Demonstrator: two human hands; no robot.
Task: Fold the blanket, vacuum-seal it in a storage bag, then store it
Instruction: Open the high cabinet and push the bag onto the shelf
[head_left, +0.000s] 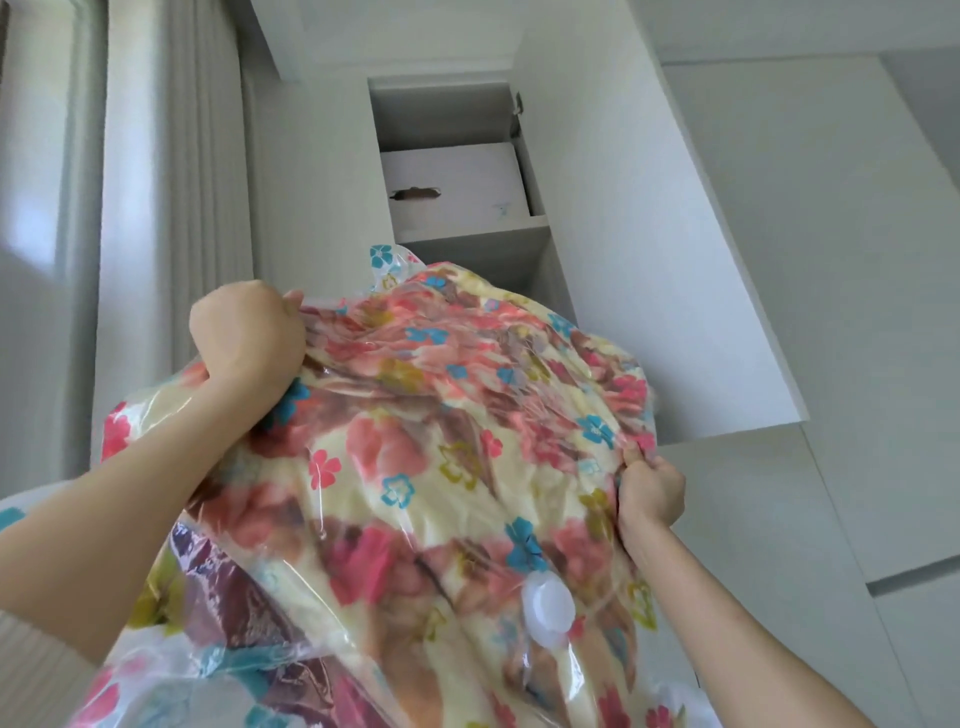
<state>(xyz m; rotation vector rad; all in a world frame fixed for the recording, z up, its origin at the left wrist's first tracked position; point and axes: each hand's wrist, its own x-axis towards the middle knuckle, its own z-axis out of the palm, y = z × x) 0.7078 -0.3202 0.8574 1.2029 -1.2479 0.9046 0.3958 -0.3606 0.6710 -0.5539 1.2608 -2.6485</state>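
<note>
Our left hand (245, 340) and right hand (650, 492) clutch the bag (467, 519), blanket (374, 441) sealed inside, just below the cupboard (470, 228); we should lift it level and push squarely.

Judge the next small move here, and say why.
Probably push the vacuum bag forward into the open cabinet compartment below the white box: both the left hand and right hand grip it, its top edge at that opening.
</note>
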